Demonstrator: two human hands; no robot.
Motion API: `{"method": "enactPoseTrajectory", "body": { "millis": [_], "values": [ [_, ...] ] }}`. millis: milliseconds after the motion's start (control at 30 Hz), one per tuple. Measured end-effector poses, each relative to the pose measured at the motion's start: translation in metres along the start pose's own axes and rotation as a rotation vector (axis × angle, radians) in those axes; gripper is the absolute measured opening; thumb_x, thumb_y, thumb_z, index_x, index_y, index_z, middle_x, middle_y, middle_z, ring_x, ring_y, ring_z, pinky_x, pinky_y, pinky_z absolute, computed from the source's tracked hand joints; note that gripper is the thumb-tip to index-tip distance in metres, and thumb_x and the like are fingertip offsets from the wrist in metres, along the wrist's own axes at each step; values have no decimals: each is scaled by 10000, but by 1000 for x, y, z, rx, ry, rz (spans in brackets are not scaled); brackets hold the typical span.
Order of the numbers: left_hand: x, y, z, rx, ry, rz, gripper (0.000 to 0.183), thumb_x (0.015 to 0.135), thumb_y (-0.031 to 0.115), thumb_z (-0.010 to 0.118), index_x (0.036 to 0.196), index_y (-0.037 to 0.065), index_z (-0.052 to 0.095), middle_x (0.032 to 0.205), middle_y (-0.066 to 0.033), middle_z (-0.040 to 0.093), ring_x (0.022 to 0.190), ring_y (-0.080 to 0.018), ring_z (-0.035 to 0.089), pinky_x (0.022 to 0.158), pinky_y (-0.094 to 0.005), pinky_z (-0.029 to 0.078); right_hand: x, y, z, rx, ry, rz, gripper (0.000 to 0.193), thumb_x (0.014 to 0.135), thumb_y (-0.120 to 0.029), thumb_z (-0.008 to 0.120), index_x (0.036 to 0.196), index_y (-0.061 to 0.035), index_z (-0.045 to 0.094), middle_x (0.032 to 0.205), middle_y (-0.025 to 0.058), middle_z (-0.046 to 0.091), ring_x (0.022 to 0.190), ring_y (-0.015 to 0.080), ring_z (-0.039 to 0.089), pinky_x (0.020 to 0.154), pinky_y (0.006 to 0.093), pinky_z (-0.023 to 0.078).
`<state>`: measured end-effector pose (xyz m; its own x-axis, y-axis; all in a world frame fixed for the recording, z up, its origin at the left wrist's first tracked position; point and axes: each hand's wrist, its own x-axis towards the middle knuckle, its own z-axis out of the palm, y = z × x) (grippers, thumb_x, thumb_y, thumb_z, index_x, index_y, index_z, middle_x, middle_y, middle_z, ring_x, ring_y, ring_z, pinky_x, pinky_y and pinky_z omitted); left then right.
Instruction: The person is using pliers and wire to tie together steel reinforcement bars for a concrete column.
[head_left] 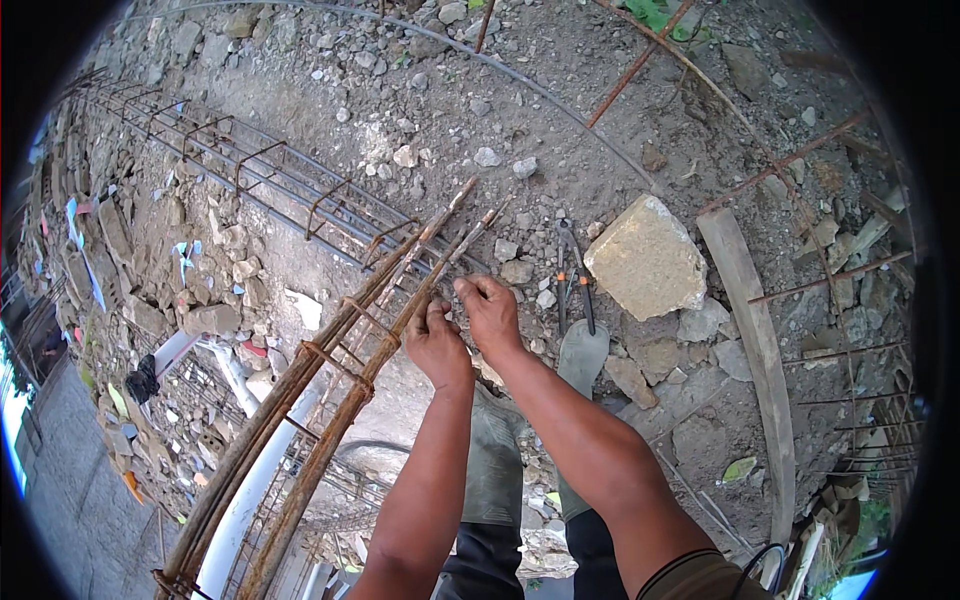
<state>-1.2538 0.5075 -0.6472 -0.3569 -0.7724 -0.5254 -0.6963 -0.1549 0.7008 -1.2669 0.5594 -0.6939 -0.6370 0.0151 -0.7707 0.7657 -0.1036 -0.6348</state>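
A rusty rebar cage (330, 400) of long bars tied with square stirrups slants from the lower left up to the middle. My left hand (436, 338) grips the upper right bar of it, fingers curled around the steel. My right hand (487, 310) sits just beside it, fingertips pinched on what looks like thin tie wire at the same bar; the wire itself is too small to see clearly. Both forearms come up from the bottom edge.
A second rebar cage (250, 170) lies on the rubble behind. Pliers with orange grips (572, 275) rest on the ground by a pale stone block (647, 260). A wooden plank (755, 340), loose rusty bars (640, 65), white pipes (225, 365) and my rubber boots (583, 355) surround me.
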Motion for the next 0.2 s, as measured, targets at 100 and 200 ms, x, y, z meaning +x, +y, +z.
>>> {"method": "enactPoseTrajectory", "body": {
  "millis": [100,200],
  "values": [
    [1,0,-4,-43,-16,13,226,971,99,536,1042,-65,675,850,-55,663,616,-80,516,538,-232,431,-1,-9,3,-88,3,-114,231,900,-233,662,944,-9,698,907,141,690,837,281,667,756,375,507],
    [5,3,-4,-45,-110,28,214,963,97,550,1099,-42,641,979,-84,675,804,-131,620,686,-258,512,-6,-22,-4,-439,-153,-372,213,862,-187,670,1014,-39,692,983,133,657,842,325,650,771,368,512]
  ]
}}
